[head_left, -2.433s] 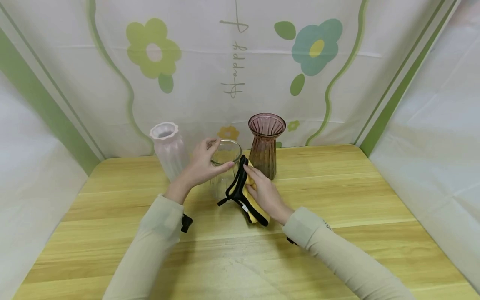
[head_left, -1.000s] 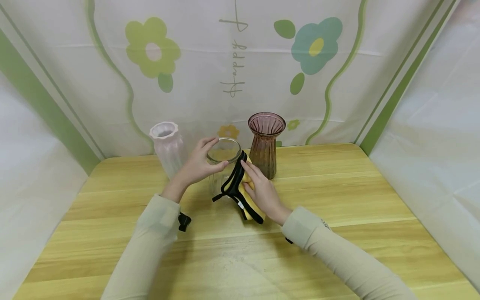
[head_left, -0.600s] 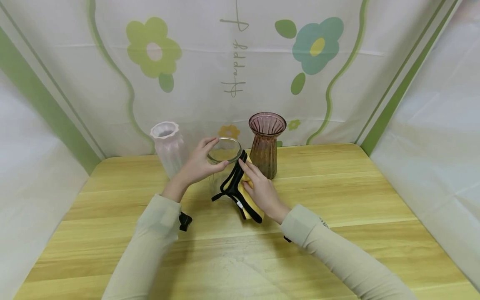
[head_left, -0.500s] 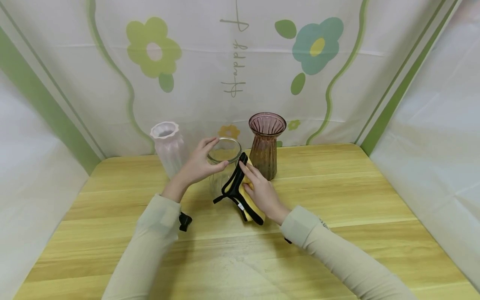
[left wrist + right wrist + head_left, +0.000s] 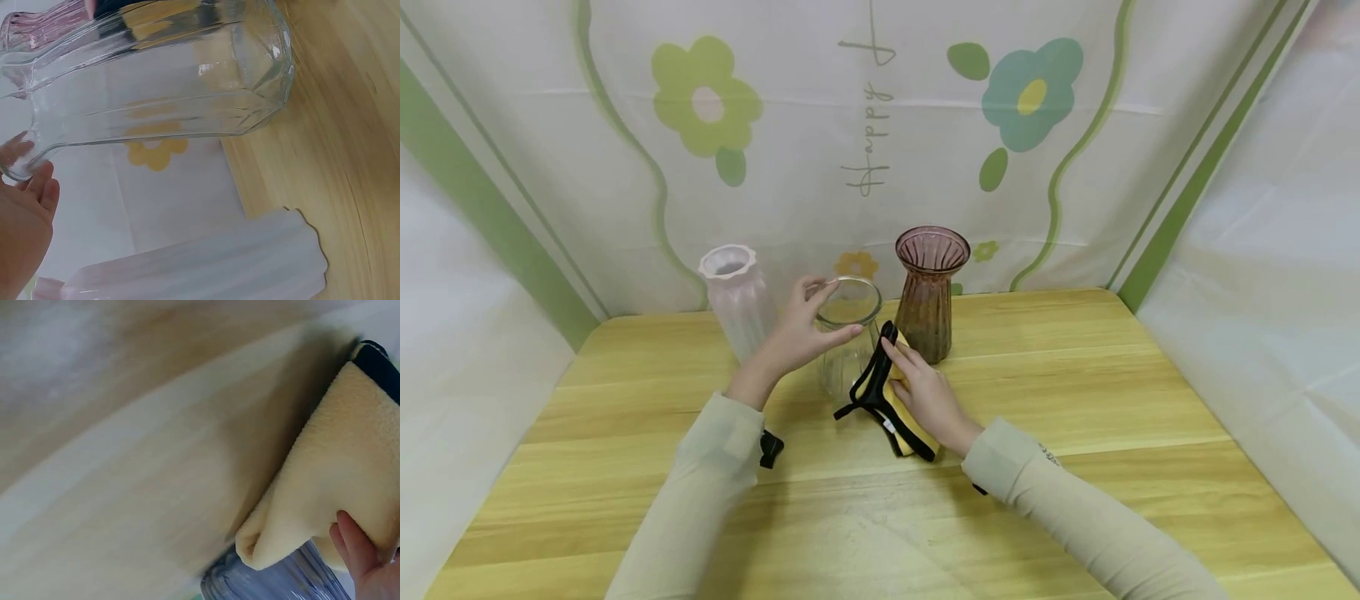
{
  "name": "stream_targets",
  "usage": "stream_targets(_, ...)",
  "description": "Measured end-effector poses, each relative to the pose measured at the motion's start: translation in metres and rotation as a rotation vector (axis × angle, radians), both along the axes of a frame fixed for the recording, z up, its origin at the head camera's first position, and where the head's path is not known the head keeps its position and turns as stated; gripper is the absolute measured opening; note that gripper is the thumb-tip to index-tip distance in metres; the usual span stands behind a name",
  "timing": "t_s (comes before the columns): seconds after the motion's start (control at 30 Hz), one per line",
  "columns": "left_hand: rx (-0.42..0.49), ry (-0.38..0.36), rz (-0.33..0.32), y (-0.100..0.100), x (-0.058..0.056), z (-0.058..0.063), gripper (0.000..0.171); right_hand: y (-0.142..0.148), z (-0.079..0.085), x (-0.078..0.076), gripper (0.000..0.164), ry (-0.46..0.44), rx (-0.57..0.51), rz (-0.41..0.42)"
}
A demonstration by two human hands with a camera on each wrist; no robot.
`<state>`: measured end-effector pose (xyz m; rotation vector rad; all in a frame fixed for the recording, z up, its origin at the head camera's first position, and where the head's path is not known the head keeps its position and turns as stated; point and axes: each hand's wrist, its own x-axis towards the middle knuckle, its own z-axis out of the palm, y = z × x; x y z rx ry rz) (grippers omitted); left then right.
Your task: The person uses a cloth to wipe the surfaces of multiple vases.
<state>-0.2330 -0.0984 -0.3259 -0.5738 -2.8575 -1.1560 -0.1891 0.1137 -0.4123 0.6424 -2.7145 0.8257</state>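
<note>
A clear glass vase stands upright at the middle of the table. My left hand holds it near the rim, with the thumb on the near side and the fingers on the far side. In the left wrist view, fingertips touch the vase's neck. My right hand grips a folded yellow cleaning cloth with black edging, held against or very near the vase's right side. The cloth hides part of the vase, and exact contact cannot be told.
A pale pink-and-white vase stands to the left, behind my left wrist. Close on the right is a ribbed purple-brown glass vase. The wooden table ends at a printed curtain behind the vases.
My right hand and the cloth went slightly up and left along the glass vase, then came back down and right. My left hand stays at the rim, its thumb shifting slightly.
</note>
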Motion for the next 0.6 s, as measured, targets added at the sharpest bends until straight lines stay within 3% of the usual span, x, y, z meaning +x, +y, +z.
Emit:
stream_targets(0.3,-0.041,0.054,0.0,-0.004,0.0,0.002,0.089,-0.009,0.021,-0.004,0.065,0.065,-0.096,0.003)
stream_targets(0.6,-0.052,-0.002,-0.018,-0.003,0.002,0.007,0.089,-0.012,0.026,-0.004,0.063,0.053,-0.112,-0.009)
